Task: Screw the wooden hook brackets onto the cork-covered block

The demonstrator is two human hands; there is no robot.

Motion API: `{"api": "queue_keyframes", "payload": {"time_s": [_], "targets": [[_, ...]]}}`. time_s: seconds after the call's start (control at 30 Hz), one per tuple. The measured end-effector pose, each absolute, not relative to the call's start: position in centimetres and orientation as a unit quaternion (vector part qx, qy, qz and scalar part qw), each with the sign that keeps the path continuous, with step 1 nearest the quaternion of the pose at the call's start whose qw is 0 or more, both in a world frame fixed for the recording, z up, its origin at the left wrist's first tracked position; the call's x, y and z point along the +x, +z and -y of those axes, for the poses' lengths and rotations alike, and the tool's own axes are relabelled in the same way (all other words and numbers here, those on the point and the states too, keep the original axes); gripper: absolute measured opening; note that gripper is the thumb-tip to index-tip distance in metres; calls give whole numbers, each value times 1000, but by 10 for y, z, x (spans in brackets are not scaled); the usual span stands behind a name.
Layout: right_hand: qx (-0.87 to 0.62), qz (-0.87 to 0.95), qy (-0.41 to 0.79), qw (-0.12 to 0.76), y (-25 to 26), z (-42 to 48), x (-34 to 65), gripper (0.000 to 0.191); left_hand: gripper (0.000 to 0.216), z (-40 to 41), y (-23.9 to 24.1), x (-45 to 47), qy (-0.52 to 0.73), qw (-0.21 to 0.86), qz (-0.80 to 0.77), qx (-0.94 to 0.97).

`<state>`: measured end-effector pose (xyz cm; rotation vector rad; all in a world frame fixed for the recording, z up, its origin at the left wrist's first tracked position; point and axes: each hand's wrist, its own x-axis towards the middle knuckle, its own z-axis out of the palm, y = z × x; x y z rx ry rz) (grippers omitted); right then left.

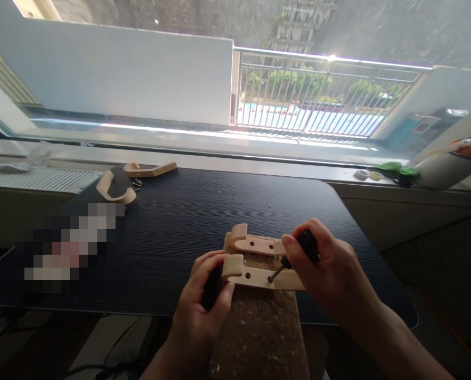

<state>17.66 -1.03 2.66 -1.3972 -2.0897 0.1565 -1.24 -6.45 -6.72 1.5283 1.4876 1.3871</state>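
Observation:
My right hand (318, 258) is closed around the dark handle of a screwdriver (276, 274). Its tip sits in a hole of the nearer wooden hook (256, 276), which lies across a brown, worn board (259, 332). With fingers behind and thumb in front, my left hand (206, 287) grips the curled left end of that hook and the board's edge. Just beyond it, a second wooden hook (261, 246) with two dark holes lies on the board. My right hand covers the right ends of both hooks.
On the black table (172, 227), two more wooden hooks (114, 192) (152, 170) lie at the far left beside several screws (137, 183). A pixelated patch hides the table's left part. Tape rolls (362, 174) and a green cloth (396, 169) rest on the windowsill.

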Motion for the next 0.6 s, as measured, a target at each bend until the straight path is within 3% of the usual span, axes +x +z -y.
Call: {"api": "queue_keyframes", "payload": {"time_s": [0.13,0.43,0.6], "targets": [[-523,804,40,281,38,18,176,22,33,66,-64,-12,532,308,-545,570],[-504,859,11,87,85,27,172,26,34,68,-67,-12,581,334,-489,558],[-532,845,-24,57,85,31,166,25,36,67,-69,-13,592,326,-467,570]]}}
